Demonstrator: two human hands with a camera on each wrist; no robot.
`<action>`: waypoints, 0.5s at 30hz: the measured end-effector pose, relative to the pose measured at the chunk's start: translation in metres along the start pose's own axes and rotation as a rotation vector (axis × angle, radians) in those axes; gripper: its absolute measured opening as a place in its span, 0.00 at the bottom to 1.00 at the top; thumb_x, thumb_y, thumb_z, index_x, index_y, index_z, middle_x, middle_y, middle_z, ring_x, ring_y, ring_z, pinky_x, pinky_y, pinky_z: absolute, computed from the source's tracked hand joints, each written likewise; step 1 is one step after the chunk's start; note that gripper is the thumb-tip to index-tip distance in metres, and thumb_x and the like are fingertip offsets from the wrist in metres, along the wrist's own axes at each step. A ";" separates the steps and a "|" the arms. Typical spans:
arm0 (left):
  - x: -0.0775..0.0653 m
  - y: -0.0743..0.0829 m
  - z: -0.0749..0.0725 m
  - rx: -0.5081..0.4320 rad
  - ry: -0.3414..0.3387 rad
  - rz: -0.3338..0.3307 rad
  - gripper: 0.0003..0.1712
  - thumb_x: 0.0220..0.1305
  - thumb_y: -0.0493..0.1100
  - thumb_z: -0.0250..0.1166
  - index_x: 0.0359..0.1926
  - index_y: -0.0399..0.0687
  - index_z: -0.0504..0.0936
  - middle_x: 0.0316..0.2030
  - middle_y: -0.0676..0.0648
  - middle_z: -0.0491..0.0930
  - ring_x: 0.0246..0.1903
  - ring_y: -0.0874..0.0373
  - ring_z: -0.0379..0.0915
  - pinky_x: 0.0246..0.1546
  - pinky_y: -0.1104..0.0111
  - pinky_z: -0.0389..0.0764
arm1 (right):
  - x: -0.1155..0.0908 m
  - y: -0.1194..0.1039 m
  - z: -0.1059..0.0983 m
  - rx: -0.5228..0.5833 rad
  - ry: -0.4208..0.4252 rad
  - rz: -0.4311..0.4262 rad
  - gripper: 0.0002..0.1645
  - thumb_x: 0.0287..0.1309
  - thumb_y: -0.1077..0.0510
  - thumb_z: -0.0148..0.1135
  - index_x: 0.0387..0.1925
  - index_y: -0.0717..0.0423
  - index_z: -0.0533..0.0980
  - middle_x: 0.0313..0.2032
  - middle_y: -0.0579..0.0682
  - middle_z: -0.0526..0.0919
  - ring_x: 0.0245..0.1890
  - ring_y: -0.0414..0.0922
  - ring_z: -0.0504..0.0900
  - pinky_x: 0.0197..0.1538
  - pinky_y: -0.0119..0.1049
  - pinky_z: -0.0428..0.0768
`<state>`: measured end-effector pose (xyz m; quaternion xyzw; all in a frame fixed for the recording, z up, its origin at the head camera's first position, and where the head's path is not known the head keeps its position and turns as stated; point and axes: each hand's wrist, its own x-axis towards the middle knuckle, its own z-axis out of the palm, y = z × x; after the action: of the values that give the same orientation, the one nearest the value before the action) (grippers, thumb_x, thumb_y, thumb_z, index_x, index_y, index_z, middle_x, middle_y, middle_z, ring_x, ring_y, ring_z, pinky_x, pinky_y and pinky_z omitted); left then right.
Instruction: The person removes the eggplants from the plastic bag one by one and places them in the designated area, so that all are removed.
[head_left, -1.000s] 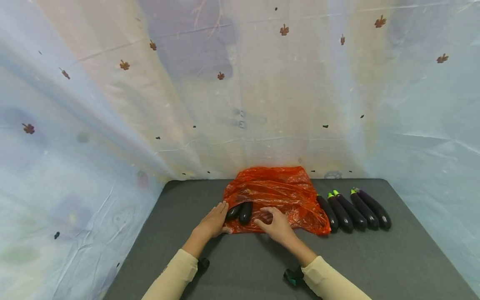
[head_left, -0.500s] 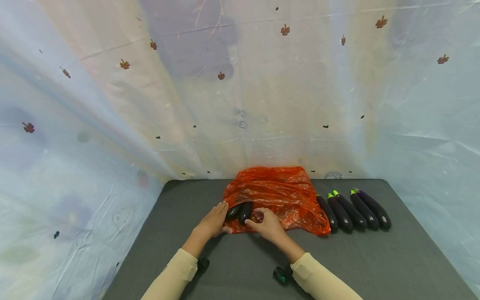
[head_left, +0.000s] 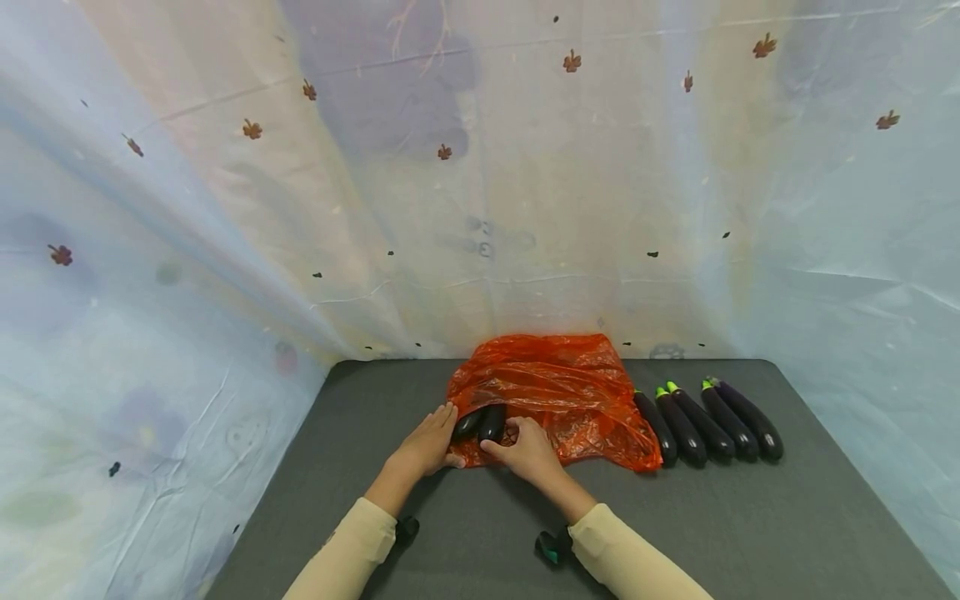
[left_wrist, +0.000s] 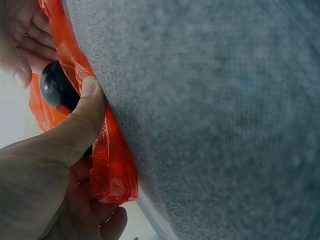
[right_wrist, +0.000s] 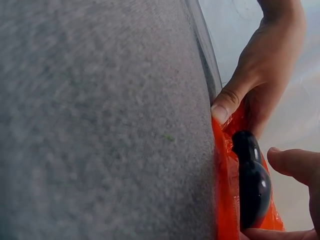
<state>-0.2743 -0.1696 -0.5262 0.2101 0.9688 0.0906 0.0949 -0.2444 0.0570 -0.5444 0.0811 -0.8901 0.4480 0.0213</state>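
Note:
An orange-red plastic bag point(head_left: 551, 375) lies on the table, its mouth toward me. Two dark eggplants poke out of it at the left; the nearer-to-right eggplant point(head_left: 492, 422) sits beside the other eggplant point(head_left: 467, 426). My left hand point(head_left: 426, 442) holds the bag's left edge, with the thumb on the lower rim in the left wrist view. Around the blunt end of the right-hand eggplant, my right hand point(head_left: 531, 454) has thumb and fingers spread. In the right wrist view its thumb point(right_wrist: 295, 162) stands apart from the eggplants, and a finger lies close to the lower one.
Several eggplants point(head_left: 712, 425) with green stems lie in a row right of the bag, the leftmost against its edge. The grey table point(head_left: 480, 533) ends at a pale patterned plastic sheet point(head_left: 487, 275) behind and on both sides.
My right hand has moved left across the bag's mouth to the right-hand eggplant. The left hand, bag and row of eggplants have stayed in place.

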 end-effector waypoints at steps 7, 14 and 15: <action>0.000 0.000 0.000 -0.002 -0.002 0.001 0.59 0.66 0.57 0.74 0.83 0.30 0.55 0.84 0.33 0.52 0.83 0.40 0.48 0.83 0.50 0.54 | 0.003 -0.001 0.002 0.008 -0.002 -0.001 0.42 0.62 0.43 0.79 0.61 0.73 0.79 0.50 0.62 0.83 0.45 0.51 0.83 0.48 0.51 0.85; -0.001 0.000 0.000 -0.014 -0.002 0.003 0.59 0.65 0.56 0.74 0.83 0.29 0.55 0.83 0.33 0.52 0.83 0.39 0.48 0.83 0.50 0.54 | 0.005 -0.003 0.004 -0.010 0.016 -0.033 0.42 0.60 0.44 0.81 0.58 0.76 0.79 0.47 0.64 0.82 0.41 0.51 0.81 0.43 0.49 0.84; -0.001 0.000 0.000 -0.015 -0.001 0.004 0.59 0.65 0.56 0.74 0.83 0.29 0.55 0.83 0.33 0.52 0.83 0.39 0.48 0.83 0.50 0.54 | 0.005 -0.003 0.004 -0.018 0.019 -0.037 0.43 0.59 0.43 0.81 0.58 0.76 0.79 0.47 0.65 0.82 0.42 0.51 0.81 0.44 0.50 0.84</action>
<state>-0.2737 -0.1699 -0.5258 0.2112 0.9677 0.0979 0.0967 -0.2488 0.0512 -0.5439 0.0932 -0.8921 0.4404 0.0387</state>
